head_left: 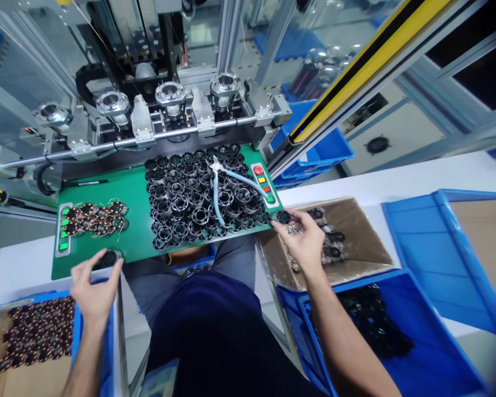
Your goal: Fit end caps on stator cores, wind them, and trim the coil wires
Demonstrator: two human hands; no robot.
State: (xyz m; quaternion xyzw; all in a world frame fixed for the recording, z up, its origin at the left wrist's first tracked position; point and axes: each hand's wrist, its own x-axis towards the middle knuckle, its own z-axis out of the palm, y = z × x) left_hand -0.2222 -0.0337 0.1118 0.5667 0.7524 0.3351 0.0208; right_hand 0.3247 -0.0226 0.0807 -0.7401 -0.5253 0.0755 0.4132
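The left hand point(91, 286) pinches a black stator core point(108, 257) at the near left edge of the green worktop point(136, 190). The right hand point(306, 240) grips a second core point(281, 218) by the near right corner, beside a carton point(366, 231). Farther in, copper-wound stators point(101, 225) lie left of packed black cores point(190, 203), cutters point(216, 166) resting on these. Metal fixtures point(170, 94) line up behind.

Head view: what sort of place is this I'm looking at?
Most likely a factory workstation. A row of metal fixtures stands behind the green tabletop, many black ring-shaped parts are packed on it, and blue bins sit at the sides.
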